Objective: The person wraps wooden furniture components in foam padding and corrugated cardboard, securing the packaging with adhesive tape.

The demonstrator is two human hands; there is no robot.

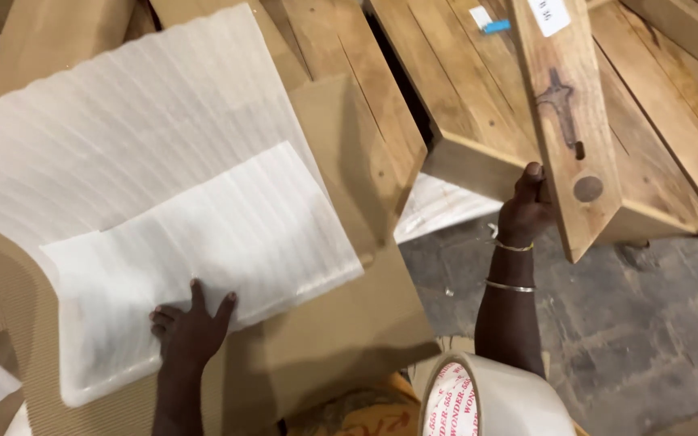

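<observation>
My left hand (190, 329) lies flat, fingers spread, on the near edge of a white ribbed foam sheet (203, 242) that rests on brown corrugated cardboard (341, 331). A larger foam sheet (115, 129) lies under it, further back. My right hand (525, 208), with thin bangles at the wrist, grips the lower edge of a pointed wooden plank (567, 121) that stands tilted against stacked wooden furniture parts (478, 97). A roll of clear packing tape (486, 400) sits over my right forearm near the elbow.
More wooden boards and panels (672, 105) fill the upper right. A grey stone floor (648, 323) shows at lower right. Cardboard sheets (50, 32) lie at the upper left. Foam wrap (438, 206) shows beneath the wooden panels.
</observation>
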